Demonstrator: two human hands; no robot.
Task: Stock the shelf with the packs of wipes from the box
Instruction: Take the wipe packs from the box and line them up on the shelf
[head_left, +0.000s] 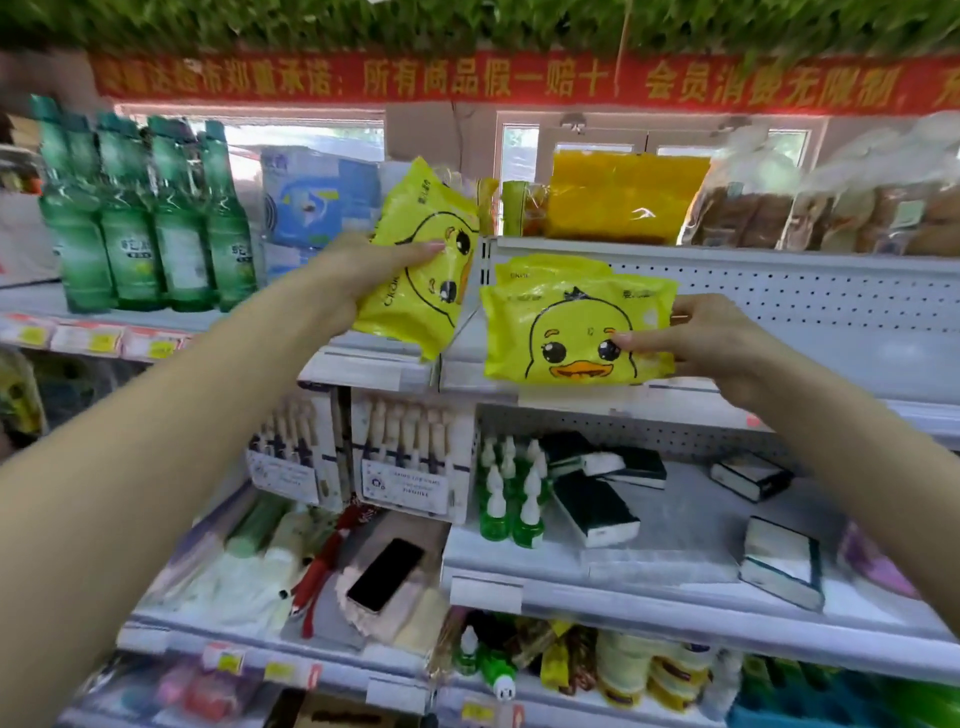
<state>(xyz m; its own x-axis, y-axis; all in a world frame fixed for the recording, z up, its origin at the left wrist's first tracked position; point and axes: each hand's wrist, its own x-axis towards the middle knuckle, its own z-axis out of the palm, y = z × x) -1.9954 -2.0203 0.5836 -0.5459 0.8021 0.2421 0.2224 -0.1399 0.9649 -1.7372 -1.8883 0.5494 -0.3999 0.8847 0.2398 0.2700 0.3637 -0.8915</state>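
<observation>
Hands (363, 275) (701, 343) around yellow wipes packs (571, 332)

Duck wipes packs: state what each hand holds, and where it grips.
Left hand grips a tilted wipes pack by its lower left side. Right hand holds the front shelf pack by its right end.

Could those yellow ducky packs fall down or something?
Maybe. The right hand sets a duck pack at the front edge of the shelf, so it could slide off. The left hand holds another duck pack tilted in the air, where it might slip onto the phone below.
</observation>
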